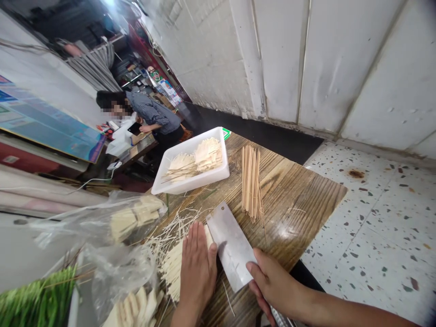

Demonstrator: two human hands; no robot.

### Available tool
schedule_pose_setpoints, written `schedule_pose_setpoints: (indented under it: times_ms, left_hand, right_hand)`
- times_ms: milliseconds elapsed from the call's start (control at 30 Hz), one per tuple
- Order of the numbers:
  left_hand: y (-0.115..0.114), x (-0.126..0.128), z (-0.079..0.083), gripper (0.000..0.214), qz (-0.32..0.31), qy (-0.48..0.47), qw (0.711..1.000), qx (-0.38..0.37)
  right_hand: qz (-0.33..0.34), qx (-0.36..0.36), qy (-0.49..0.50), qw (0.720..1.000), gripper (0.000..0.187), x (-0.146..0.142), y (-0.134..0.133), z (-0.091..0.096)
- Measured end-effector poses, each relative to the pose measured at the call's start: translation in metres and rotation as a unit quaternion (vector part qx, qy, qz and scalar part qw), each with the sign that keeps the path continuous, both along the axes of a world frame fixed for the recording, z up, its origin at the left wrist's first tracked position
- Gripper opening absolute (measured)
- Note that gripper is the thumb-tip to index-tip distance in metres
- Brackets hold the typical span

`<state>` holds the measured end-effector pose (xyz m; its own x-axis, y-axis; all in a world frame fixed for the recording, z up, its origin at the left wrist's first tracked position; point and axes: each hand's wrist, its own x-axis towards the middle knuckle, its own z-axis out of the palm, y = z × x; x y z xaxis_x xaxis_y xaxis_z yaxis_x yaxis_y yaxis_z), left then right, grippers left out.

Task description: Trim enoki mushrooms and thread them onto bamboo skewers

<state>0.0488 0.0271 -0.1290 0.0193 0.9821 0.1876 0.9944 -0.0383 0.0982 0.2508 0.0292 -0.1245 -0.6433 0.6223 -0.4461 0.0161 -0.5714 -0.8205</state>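
My left hand (197, 261) lies flat with its fingers stretched out on a stack of pale tofu-like sheets (173, 268). Loose thin cut strips (177, 229) spread beyond the fingertips and to the left. In my right hand (272, 284) is a cleaver (233, 250), with the fingers wrapped round its handle. Its wide blade tilts over the wood, its edge close beside the stack on the right of my left thumb. Whether the edge touches the stack, I cannot tell.
Behind the strips stands a white tray (190, 184) of pale sheets. A bundle of wooden skewers (251, 181) lies on the wooden table (289, 200). To the left are plastic bags (136, 218) with more sheets and green vegetables (41, 290). A person (153, 113) leans over a far table.
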Motion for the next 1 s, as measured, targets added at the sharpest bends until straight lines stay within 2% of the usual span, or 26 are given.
schedule_pose_setpoints:
  times_ms: [133, 467, 633, 867, 1000]
  left_hand:
    - [0.002, -0.002, -0.001, 0.056, -0.001, 0.003, 1.000, 0.000]
    - [0.002, -0.002, -0.003, 0.056, -0.004, 0.016, 1.000, 0.007]
    - [0.001, -0.001, -0.003, 0.057, -0.008, 0.012, 1.000, 0.008]
    - [0.003, -0.003, -0.005, 0.057, -0.004, 0.018, 1.000, -0.006]
    - [0.003, -0.005, -0.007, 0.059, -0.007, 0.013, 1.000, 0.010]
  right_hand:
    - [-0.002, 0.021, -0.002, 1.000, 0.018, 0.000, -0.003, -0.001]
    - [0.002, 0.013, -0.010, 1.000, 0.021, 0.003, -0.003, 0.004]
    - [0.006, 0.018, -0.014, 1.000, 0.021, 0.001, -0.004, 0.000]
    - [0.012, 0.056, -0.040, 0.998, 0.013, -0.020, 0.018, -0.002]
    - [0.043, 0.088, -0.053, 0.994, 0.011, -0.012, 0.017, 0.001]
